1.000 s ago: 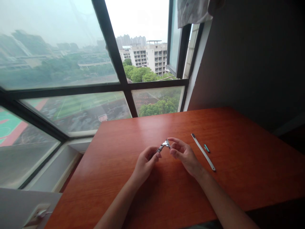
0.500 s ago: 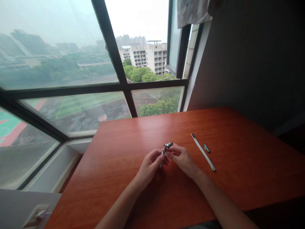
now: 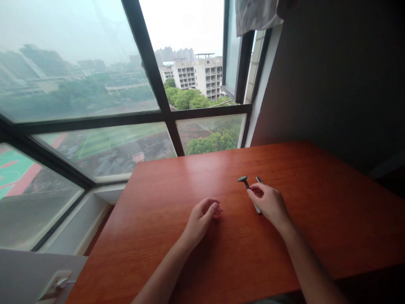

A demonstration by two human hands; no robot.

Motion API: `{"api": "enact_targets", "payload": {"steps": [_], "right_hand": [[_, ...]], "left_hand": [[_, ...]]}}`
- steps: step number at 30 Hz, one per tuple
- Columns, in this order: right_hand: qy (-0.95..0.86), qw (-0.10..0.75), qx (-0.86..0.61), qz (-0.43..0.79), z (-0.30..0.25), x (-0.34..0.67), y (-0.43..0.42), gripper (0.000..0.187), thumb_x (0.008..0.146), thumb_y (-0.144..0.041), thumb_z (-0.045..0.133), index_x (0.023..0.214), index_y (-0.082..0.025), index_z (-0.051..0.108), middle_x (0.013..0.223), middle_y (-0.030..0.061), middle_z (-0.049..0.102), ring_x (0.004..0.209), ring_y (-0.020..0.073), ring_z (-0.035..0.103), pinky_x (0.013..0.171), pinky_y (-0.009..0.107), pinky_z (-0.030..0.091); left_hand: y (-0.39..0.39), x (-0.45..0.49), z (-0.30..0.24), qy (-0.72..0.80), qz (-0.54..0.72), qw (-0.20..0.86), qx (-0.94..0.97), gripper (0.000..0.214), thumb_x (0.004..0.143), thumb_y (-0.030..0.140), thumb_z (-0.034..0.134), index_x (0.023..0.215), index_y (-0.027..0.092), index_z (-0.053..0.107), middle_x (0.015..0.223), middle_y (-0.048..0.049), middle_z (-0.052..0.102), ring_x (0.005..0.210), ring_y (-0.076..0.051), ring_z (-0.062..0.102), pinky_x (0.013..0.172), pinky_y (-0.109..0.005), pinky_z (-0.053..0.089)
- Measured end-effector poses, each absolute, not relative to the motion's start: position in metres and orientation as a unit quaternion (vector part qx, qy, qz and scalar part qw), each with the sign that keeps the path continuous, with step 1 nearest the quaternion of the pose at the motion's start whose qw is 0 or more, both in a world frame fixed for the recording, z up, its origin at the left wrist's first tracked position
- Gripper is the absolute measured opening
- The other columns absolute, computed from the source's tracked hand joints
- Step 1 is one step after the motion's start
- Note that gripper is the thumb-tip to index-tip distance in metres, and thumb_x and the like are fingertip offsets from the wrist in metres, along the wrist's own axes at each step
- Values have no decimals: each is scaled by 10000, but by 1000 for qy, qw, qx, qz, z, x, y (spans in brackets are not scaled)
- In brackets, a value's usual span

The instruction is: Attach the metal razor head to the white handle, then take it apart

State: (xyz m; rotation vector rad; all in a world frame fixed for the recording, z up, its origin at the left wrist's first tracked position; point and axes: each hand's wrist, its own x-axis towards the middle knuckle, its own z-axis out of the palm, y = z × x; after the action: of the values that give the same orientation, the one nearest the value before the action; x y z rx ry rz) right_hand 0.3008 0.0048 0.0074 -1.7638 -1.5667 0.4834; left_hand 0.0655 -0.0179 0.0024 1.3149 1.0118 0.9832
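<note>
A razor (image 3: 243, 180) with a green-edged head and a dark neck is in my right hand (image 3: 268, 202). Thumb and fingers pinch its neck, and the grey-white handle slants down under the hand. Just behind the fingers, the dark-tipped end of a slim white stick, perhaps a toothbrush (image 3: 259, 180), shows on the table; my hand covers the rest of it. My left hand (image 3: 202, 217) hovers over the table to the left, loosely curled and a little apart, with nothing visible in it.
The reddish-brown wooden table (image 3: 164, 185) reaches back to the dark-framed window (image 3: 169, 114). A dark wall (image 3: 316, 84) rises on the right. At the lower left, a plug sits in a wall socket (image 3: 58, 285).
My right hand has moved right with the razor, away from my left hand, which has let go of it. The small green piece and most of the white stick are now hidden.
</note>
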Motion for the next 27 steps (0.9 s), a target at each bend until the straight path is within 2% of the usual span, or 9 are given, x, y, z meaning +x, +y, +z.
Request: {"api": "enact_targets", "payload": {"steps": [3,6,16,19,22,24,27], "right_hand": [[-614,261,-737,104,5,315,2,142,777,-323,590,766,-217,683,774,34,708,658,175,628,547,255,374],[-616,199,-760,56,5,319,2,154,801,-310,578,779,-216,697,782,58,706,653,184,620,510,266,316],[-624,122,-772,11,1,314,2,183,845,-307,564,775,-203,698,797,96,669,687,211,616,527,283,296],[-618,142,-773,4,2,314,1,166,836,-311,575,806,-201,696,812,97,668,688,211,618,524,286,303],[-621,215,-753,22,7,306,1,169,835,-289,562,898,-205,694,866,90,684,713,207,622,555,285,349],[-639,284,-711,75,11,293,1,182,844,-282,534,901,-208,690,892,72,696,738,205,626,604,284,391],[-672,370,-605,213,19,263,1,214,855,-304,514,855,-190,695,807,69,708,704,205,623,635,286,429]], "left_hand": [[-18,65,3,431,411,563,572,323,871,435,552,944,129,628,817,-68,662,672,-136,574,625,-245,473],[-19,66,2,432,406,557,582,303,885,412,539,937,126,626,822,-69,657,674,-134,574,628,-245,473],[-18,66,3,441,403,543,590,316,870,428,553,905,125,639,792,-60,652,654,-137,578,616,-250,475],[-18,66,3,439,404,544,590,322,864,437,560,898,127,639,786,-59,652,649,-136,576,608,-245,473],[-18,66,0,437,404,542,593,307,876,422,549,920,129,630,798,-61,648,663,-137,577,611,-244,471],[-19,66,-3,437,404,541,594,298,884,408,540,963,132,618,802,-56,644,664,-135,578,614,-245,471],[-18,67,-6,434,412,543,589,323,875,398,558,1075,145,583,810,-47,641,669,-138,585,609,-246,476]]}}
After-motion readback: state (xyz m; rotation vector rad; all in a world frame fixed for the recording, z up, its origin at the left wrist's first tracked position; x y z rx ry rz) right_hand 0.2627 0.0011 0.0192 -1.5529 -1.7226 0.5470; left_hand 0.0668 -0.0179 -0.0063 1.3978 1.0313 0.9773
